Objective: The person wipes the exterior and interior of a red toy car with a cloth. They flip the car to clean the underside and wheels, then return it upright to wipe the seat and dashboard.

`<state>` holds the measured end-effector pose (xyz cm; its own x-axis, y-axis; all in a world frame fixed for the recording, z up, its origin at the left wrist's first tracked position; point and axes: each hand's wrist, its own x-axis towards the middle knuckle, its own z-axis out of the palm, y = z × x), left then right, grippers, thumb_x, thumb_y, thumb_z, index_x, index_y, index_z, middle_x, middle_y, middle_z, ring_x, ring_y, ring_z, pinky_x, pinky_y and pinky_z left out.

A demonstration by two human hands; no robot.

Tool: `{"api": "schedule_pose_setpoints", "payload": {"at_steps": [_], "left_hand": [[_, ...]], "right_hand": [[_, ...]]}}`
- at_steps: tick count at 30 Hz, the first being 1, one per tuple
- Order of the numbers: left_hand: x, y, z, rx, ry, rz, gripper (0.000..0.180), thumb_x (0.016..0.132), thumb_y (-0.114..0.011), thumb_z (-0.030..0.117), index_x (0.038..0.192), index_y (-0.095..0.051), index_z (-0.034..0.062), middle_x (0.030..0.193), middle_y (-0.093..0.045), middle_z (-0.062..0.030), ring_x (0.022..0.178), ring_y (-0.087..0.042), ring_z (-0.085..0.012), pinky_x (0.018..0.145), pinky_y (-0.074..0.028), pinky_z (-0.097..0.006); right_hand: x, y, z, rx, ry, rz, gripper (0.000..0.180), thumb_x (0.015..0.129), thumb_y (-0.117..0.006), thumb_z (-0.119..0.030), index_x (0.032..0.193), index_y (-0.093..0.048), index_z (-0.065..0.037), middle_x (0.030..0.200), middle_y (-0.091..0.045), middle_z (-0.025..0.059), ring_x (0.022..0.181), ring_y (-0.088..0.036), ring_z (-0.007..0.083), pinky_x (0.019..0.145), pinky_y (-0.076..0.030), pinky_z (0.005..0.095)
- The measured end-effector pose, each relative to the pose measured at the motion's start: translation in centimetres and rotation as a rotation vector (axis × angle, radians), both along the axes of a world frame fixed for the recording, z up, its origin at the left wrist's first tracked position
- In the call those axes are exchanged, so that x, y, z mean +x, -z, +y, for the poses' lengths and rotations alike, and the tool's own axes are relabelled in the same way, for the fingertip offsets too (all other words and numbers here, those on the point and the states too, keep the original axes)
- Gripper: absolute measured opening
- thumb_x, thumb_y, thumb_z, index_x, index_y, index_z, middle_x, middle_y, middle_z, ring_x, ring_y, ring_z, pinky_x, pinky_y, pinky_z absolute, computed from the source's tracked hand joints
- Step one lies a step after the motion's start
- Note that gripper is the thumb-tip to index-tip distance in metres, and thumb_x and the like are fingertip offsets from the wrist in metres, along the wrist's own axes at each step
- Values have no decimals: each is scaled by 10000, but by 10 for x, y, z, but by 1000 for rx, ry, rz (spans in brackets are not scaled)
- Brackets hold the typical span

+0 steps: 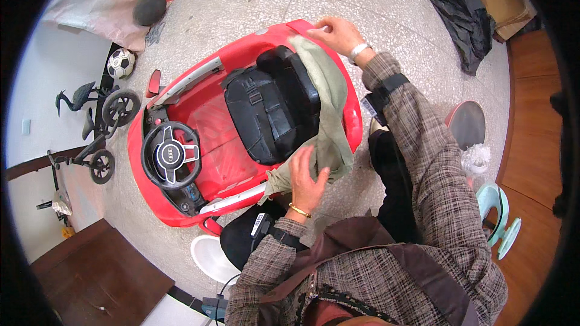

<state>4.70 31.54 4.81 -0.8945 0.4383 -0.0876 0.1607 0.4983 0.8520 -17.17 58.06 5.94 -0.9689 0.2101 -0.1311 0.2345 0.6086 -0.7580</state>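
Beside the black seat (269, 115), the left hand (307, 184) spreads, ungripping, over green cloth (334, 93); the right hand's (341, 36) grip I cannot tell.

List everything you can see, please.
Toy car: one, red, centre
Steering wheel: one, black, car's front
Seat: one, black, inside car
Cloth: one, grey-green, over car's rear
Football: one, black-and-white, upper left
Dark ball: one, grey, upper left
Bike: one, black, left
Basin: one, white, beside car
Plastic sheet: one, black, upper right
Box: one, brown, upper right
Round object: one, grey, right
Bundle: one, white, right
Plastic item: one, pale green, right
Panel: one, brown, lower left
Sleeves: two, brown plaid, on forearms
Left grip: one, bare, on cloth
Right grip: one, bare, by cloth's top
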Motion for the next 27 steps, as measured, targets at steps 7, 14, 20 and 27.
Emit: {"api": "schedule_pose_setpoints", "payload": {"at_steps": [7,14,20,27], "left_hand": [[2,14,2,-209,50,65,693,744,-693,118,1366,-402,28,1355,-402,-217,1254,-397,-381,1037,-333,-437],[6,11,17,120,268,-213,688,782,-631,62,1401,-339,-16,1371,-408,-244,1260,-432,-353,1025,-368,-364],[2,12,26,110,258,-132,802,776,-646,100,1452,-231,-22,1470,-290,-239,1358,-311,-362,1112,-266,-392],[-2,-6,25,70,187,-100,861,738,-683,105,1460,-226,5,1521,-151,-241,1398,-200,-400,1118,-242,-434]], "right_hand": [[53,-20,-2,47,-133,8,396,736,-681,-352,958,-696,-25,821,-685,178,817,-676,304,759,-529,371],[46,-28,-32,41,234,120,243,726,-640,-208,862,-650,-6,786,-673,196,812,-666,335,782,-521,399],[41,-21,-46,-82,294,65,288,752,-659,-183,982,-598,-22,779,-668,176,760,-663,314,743,-520,397],[27,-8,-31,176,-49,236,333,776,-675,-230,1049,-640,-43,855,-682,161,807,-676,269,733,-526,369]]}}
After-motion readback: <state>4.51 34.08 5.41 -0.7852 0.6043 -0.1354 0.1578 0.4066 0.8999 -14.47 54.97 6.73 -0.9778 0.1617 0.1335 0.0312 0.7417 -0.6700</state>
